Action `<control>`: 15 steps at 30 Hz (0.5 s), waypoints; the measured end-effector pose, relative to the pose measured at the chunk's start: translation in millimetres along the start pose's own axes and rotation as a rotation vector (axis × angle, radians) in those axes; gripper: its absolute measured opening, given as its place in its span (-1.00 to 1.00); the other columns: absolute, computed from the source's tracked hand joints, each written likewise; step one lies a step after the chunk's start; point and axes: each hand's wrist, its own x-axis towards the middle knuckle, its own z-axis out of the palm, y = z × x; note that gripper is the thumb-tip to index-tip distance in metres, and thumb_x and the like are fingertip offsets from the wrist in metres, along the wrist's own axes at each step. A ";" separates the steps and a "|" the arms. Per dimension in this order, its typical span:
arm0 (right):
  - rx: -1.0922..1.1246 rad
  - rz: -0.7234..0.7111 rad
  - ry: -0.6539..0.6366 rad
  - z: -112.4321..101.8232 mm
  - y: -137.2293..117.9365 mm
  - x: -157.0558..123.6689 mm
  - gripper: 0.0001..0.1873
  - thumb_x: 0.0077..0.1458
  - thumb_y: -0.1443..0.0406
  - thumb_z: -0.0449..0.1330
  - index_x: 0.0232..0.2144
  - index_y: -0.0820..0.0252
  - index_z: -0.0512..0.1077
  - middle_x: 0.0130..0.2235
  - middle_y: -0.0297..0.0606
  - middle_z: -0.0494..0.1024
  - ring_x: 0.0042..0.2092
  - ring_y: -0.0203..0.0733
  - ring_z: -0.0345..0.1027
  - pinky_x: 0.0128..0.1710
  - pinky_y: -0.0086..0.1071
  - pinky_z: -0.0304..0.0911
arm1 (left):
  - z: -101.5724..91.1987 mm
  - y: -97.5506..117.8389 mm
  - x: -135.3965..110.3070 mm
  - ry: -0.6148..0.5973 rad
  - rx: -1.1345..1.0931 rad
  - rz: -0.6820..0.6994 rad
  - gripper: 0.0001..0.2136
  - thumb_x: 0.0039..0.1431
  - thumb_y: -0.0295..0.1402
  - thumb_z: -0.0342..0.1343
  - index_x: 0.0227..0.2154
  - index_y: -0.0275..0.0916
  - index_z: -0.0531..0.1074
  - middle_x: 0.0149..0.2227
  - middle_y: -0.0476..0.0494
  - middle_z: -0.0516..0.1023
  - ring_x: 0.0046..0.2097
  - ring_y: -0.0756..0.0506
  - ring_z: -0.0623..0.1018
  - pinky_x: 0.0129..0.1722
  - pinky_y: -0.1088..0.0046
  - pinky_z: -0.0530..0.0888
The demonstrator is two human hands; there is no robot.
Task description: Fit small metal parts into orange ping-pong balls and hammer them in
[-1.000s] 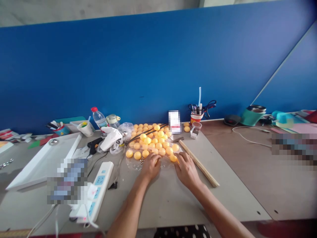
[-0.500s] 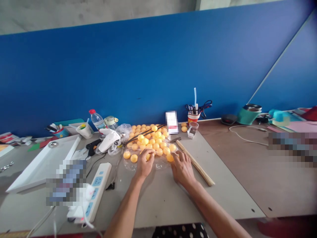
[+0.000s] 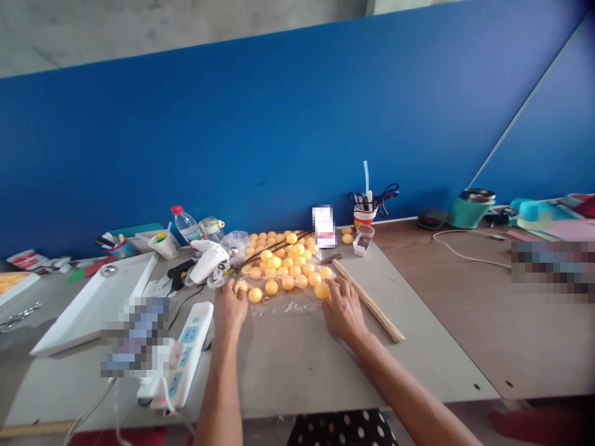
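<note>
Before a blue partition, a grey table with orange balls

We face the balls, heaped toward the partition, clear plastic showing at their near edge. A long wooden piece slants on their right. Our left hand curls beside the leftmost ball; our right hand, fingers bent, is beside one at the right front. We cannot tell whether either grasps anything.

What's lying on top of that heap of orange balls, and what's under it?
Thin black strips slant across the orange balls. Clear plastic shows along the heap's near edge; whatever lies beneath the middle is covered by the balls themselves.
</note>
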 end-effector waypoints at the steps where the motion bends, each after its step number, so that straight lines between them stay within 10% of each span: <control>1: 0.002 0.002 -0.002 -0.1 0.1 -0.2 -0.53 0.06 0.40 0.04 0.07 0.24 0.23 0.05 0.05 0.30 0.08 0.08 0.16 -0.01 -0.08 0.22 | -0.9 -3.8 -0.6 -0.033 0.031 -0.027 -0.59 0.18 -0.35 -0.06 0.06 -0.39 0.36 0.05 -0.50 0.45 0.04 -0.33 0.49 -0.02 0.20 0.41; 15: -0.006 0.097 -0.009 -0.2 4.3 -3.2 -0.50 0.11 0.36 0.03 0.13 0.27 0.17 0.02 0.05 0.32 0.05 0.09 0.22 0.01 -0.06 0.22 | 30.0 -28.2 22.5 -0.189 0.096 -0.114 -0.57 0.17 -0.38 -0.05 0.12 -0.29 0.30 -0.01 -0.41 0.55 -0.02 -0.31 0.56 -0.10 0.22 0.43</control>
